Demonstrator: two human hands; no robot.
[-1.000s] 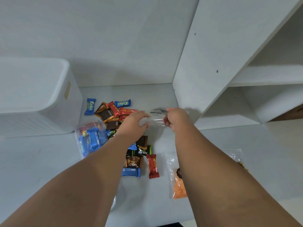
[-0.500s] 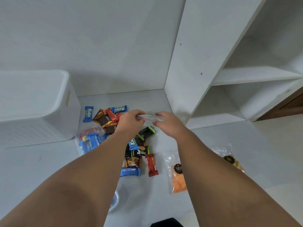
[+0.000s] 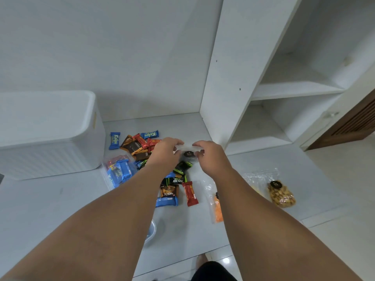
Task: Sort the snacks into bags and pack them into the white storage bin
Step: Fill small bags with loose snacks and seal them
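Both the left hand and right hand pinch a small clear plastic bag above the heap of bright wrapped snacks, near the white plastic storage bin. Slick film could slip that narrow grip and drop.

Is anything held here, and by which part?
A small clear packet: left hand pinches its left end, right hand its right end.

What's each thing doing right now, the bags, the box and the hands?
Left hand: pinching the small clear bag.
Right hand: pinching that bag's other side.
Blue-snack bag: filled, lying beside the white storage bin.
Orange-snack bag: lying flat, partly hidden.
Nut bag: lying flat, untouched.
Loose snacks: piled, unbagged.
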